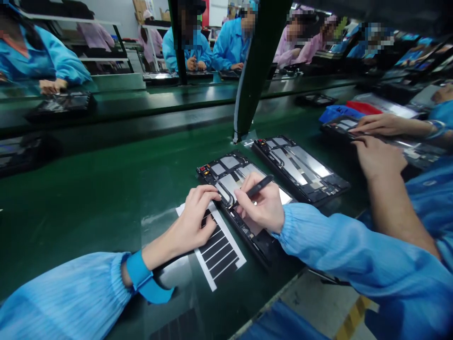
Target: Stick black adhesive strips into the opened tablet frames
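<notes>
My right hand (260, 203) grips a black pen-shaped tool (260, 186), slanted over an opened tablet-like device (228, 164) with silver panels and dark cables inside. The tool's lower end points at the device's left half; its tip is partly hidden by my fingers. My left hand (198, 215) rests its fingertips on the near left edge of that device, thumb spread apart, holding nothing. Beneath my left hand lies a white sheet of black rectangular strips (220, 250), partly covered by the palm. A blue wrist strap (148, 281) circles my left wrist.
A second opened device (300, 167) lies to the right, near a dark green post (253, 85). Beyond it, a co-worker's hands (380, 151) are on another device beside a blue tray (339, 114). More people sit across the green bench (88, 203).
</notes>
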Action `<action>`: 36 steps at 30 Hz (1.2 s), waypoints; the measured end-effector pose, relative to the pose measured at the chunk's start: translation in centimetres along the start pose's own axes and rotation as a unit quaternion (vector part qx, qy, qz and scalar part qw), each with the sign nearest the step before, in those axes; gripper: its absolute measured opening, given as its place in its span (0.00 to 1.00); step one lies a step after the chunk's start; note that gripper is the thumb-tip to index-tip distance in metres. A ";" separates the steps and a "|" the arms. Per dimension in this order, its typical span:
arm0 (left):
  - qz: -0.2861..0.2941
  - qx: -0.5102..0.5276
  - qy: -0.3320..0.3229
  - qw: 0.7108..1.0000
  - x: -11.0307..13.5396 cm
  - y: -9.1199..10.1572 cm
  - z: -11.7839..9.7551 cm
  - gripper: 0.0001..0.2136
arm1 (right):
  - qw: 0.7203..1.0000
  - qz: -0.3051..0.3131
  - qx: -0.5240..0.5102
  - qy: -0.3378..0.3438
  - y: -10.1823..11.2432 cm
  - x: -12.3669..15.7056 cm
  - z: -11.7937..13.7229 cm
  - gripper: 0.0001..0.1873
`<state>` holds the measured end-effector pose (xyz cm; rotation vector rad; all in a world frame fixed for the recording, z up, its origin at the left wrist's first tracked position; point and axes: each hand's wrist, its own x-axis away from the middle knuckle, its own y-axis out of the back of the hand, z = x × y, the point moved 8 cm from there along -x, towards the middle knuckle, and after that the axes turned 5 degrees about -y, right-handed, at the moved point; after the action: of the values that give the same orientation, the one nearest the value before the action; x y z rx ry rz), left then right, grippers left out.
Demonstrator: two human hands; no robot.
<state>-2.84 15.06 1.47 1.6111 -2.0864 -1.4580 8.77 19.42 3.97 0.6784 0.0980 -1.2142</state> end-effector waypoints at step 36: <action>0.129 0.055 0.072 0.987 2.9 3.3 0.2 0.04 | 0.964 0.259 -0.051 -0.031 -6.8 6.4 6.5 0.01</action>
<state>-6.44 12.80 2.58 1.3712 -2.2245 -1.1287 3.28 9.41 3.59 0.5312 -0.0675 -0.7191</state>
